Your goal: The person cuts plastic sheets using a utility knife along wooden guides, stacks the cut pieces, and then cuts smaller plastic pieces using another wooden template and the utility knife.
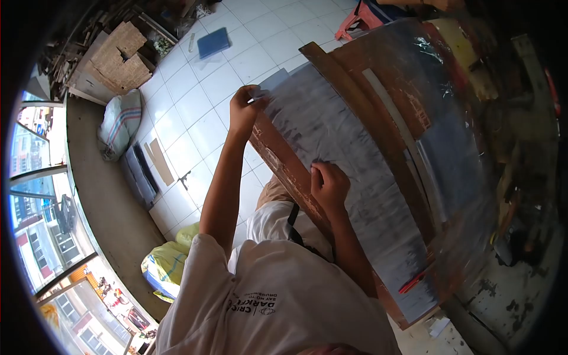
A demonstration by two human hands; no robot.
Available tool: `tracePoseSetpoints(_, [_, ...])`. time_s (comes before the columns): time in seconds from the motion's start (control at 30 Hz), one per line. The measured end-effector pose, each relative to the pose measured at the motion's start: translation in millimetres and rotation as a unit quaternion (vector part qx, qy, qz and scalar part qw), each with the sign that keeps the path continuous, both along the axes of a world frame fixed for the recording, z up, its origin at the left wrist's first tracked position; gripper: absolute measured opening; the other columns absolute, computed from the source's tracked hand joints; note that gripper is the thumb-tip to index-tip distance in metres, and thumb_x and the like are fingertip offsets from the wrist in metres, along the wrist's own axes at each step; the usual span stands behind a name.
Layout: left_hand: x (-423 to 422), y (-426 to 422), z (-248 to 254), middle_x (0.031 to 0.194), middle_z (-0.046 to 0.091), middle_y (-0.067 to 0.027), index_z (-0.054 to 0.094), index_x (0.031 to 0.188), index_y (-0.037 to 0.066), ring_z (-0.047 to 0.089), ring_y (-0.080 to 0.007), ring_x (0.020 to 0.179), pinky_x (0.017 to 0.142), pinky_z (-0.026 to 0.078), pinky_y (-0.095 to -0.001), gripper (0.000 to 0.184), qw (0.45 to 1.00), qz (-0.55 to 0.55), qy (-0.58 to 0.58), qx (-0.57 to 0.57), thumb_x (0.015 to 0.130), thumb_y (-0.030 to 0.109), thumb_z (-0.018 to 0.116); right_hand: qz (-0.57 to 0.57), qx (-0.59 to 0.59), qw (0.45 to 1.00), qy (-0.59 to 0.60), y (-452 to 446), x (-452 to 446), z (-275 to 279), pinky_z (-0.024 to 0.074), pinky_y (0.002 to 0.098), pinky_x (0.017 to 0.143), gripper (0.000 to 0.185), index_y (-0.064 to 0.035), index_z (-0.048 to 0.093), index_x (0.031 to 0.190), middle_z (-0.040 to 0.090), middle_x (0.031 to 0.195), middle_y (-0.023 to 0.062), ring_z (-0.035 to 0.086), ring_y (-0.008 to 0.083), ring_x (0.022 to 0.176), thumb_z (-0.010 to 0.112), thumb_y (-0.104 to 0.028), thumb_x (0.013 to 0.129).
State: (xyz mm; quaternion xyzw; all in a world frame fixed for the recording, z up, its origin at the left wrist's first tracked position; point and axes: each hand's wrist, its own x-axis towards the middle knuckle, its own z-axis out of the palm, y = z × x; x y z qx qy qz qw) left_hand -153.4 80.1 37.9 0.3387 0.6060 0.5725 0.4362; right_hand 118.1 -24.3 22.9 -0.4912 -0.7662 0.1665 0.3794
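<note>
A long grey-white sheet (355, 160) with dark smudges lies over a worn brown wooden table (278, 139). At its far left corner my left hand (244, 111) is closed, thumb and fingers pinching the sheet's edge. My right hand (330, 184) is curled at the sheet's near long edge, fingertips pressed together on it; the sheet puckers darkly there. A wooden strip (349, 97) runs along the sheet's far side, and a pale flat bar (390, 112) lies beyond it. A red-handled tool (412, 282) rests on the sheet's right end.
Clear plastic sheeting (455, 148) covers the table's far side. A blue flat piece (213, 42) lies on the white tiled floor (195, 112). Stuffed sacks (120, 123) stand beside the window wall, and scrap boards (115, 59) are piled in the far left corner.
</note>
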Motion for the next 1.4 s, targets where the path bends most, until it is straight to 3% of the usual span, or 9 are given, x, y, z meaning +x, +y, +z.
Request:
tracePoseSetpoints(0.03, [3, -2, 15, 0.106, 0.07, -0.0134, 0.063, 0.12, -0.007, 0.068, -0.0205, 0.094, 0.086, 0.055, -0.0328, 0.044, 1.0, -0.007, -0.001, -0.003, 0.082, 0.008, 0.078, -0.007, -0.003, 1.0, -0.001, 1, -1, 2, 0.0489, 0.0378, 0.059, 0.003, -0.011, 0.069, 0.09, 0.065, 0.075, 0.004, 0.063, 0.0256, 0.066, 0.069, -0.013, 0.087])
tracePoseSetpoints(0.1, [6, -6, 46, 0.109, 0.069, -0.0116, 0.062, 0.121, -0.007, 0.067, -0.0206, 0.095, 0.088, 0.053, -0.0334, 0.043, 0.965, -0.066, -0.25, 0.039, 0.084, 0.008, 0.078, -0.024, 0.024, 0.999, 0.008, 0, -3, 7, 0.0486, 0.038, 0.059, 0.003, -0.0109, 0.069, 0.09, 0.065, 0.074, 0.0046, 0.062, 0.0257, 0.064, 0.069, -0.012, 0.087])
tracePoseSetpoints(0.33, [20, -24, 57, 0.099, 0.072, -0.0062, 0.062, 0.127, -0.003, 0.066, -0.0127, 0.092, 0.084, 0.051, -0.028, 0.043, 0.989, -0.141, 0.015, -0.041, 0.089, 0.011, 0.078, -0.038, -0.053, 0.998, -0.022, 0, -8, 10, 0.047, 0.0372, 0.056, 0.003, -0.0095, 0.069, 0.088, 0.065, 0.073, 0.0061, 0.063, 0.0263, 0.062, 0.07, -0.011, 0.086])
tracePoseSetpoints(0.43, [24, -29, 65, 0.101, 0.074, -0.0115, 0.059, 0.134, 0.0, 0.069, -0.0145, 0.089, 0.079, 0.053, -0.0296, 0.047, 0.984, -0.135, 0.084, 0.085, 0.089, 0.003, 0.074, -0.041, -0.077, 0.995, -0.04, 1, -9, 9, 0.0471, 0.0369, 0.056, 0.006, -0.0092, 0.07, 0.088, 0.066, 0.073, 0.006, 0.063, 0.0248, 0.061, 0.073, -0.013, 0.085])
tracePoseSetpoints(0.53, [17, -34, 68, 0.112, 0.073, -0.0196, 0.057, 0.14, 0.007, 0.074, -0.0313, 0.093, 0.08, 0.056, -0.0306, 0.06, 0.955, -0.204, 0.199, 0.082, 0.084, -0.009, 0.07, -0.036, -0.082, 0.995, -0.048, 8, -15, 16, 0.0425, 0.0318, 0.051, 0.007, -0.0084, 0.068, 0.087, 0.064, 0.071, 0.004, 0.057, 0.0189, 0.055, 0.074, -0.012, 0.085])
tracePoseSetpoints(0.67, [20, -27, 63, 0.127, 0.067, -0.0219, 0.055, 0.141, 0.005, 0.072, -0.0351, 0.104, 0.085, 0.059, -0.0339, 0.068, 0.944, -0.199, 0.201, 0.168, 0.077, -0.011, 0.071, -0.064, -0.219, 0.973, -0.015, 26, -31, 55, 0.043, 0.0294, 0.053, 0.009, -0.0062, 0.069, 0.091, 0.063, 0.069, 0.003, 0.058, 0.0139, 0.057, 0.074, -0.013, 0.087])
tracePoseSetpoints(0.87, [19, -26, 55, 0.138, 0.059, -0.024, 0.054, 0.141, -0.001, 0.067, -0.0369, 0.117, 0.091, 0.06, -0.038, 0.085, 0.918, -0.24, 0.214, 0.232, 0.059, -0.008, 0.074, -0.014, -0.339, 0.852, 0.398, 90, -83, 130, 0.0497, 0.024, 0.063, 0.064, 0.001, 0.041, 0.143, 0.064, 0.093, 0.0074, 0.063, 0.0105, 0.08, 0.074, -0.017, 0.091])
tracePoseSetpoints(1.23, [15, -20, 53, 0.135, 0.062, -0.0241, 0.061, 0.132, -0.001, 0.066, -0.038, 0.117, 0.09, 0.061, -0.0407, 0.077, 0.907, -0.237, 0.216, 0.272, 0.058, -0.003, 0.08, 0.041, -0.318, 0.891, 0.321, 106, -97, 119, 0.0517, 0.0261, 0.071, 0.06, 0.0001, 0.046, 0.136, 0.061, 0.106, 0.0094, 0.061, 0.0101, 0.084, 0.077, -0.023, 0.091])
tracePoseSetpoints(1.4, [10, -19, 50, 0.134, 0.063, -0.0228, 0.061, 0.134, 0.0, 0.069, -0.0365, 0.112, 0.081, 0.063, -0.0381, 0.078, 0.906, -0.251, 0.231, 0.25, 0.059, 0.0, 0.082, 0.076, -0.321, 0.865, 0.378, 104, -94, 111, 0.0508, 0.0305, 0.089, 0.06, -0.0013, 0.043, 0.14, 0.055, 0.123, 0.0109, 0.056, 0.0147, 0.11, 0.074, -0.022, 0.093])
